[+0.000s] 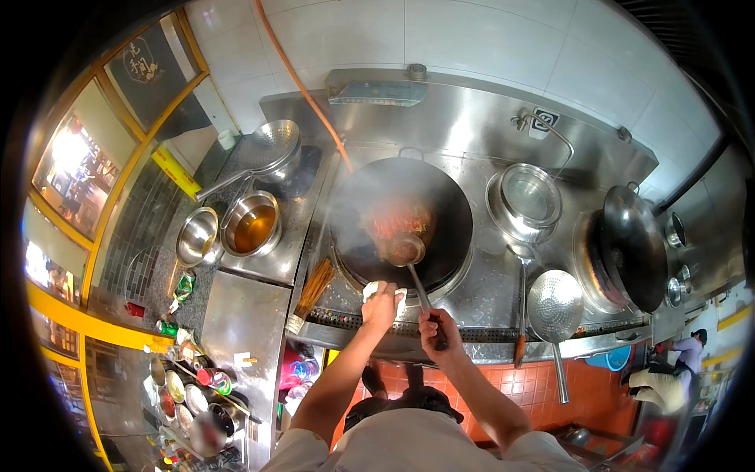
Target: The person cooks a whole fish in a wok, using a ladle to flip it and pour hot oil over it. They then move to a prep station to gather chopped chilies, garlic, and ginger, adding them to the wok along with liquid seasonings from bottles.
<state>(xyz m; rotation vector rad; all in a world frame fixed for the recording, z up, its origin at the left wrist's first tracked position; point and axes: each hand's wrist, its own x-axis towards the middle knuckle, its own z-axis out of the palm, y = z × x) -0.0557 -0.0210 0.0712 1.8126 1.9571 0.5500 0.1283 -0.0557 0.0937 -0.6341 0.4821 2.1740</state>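
Observation:
A large black wok (448, 218) sits on the burner in front of me, with steam rising over reddish food (401, 221) at its middle. My left hand (380, 307) is closed on a folded white cloth (400, 298) at the wok's near rim. With my right hand (438, 330) I grip the handle of a metal ladle (407, 249), whose bowl lies in the wok at the near edge of the food. A bamboo wok brush (315, 289) lies just left of the wok.
Left stand a pot of amber liquid (252, 224), a steel bowl (197, 236) and a strainer (268, 144). To the right are a water pot (531, 194), a perforated skimmer (555, 304) and another wok (637, 248). Seasoning containers (194, 398) stand lower left. A person (669, 377) bends far right.

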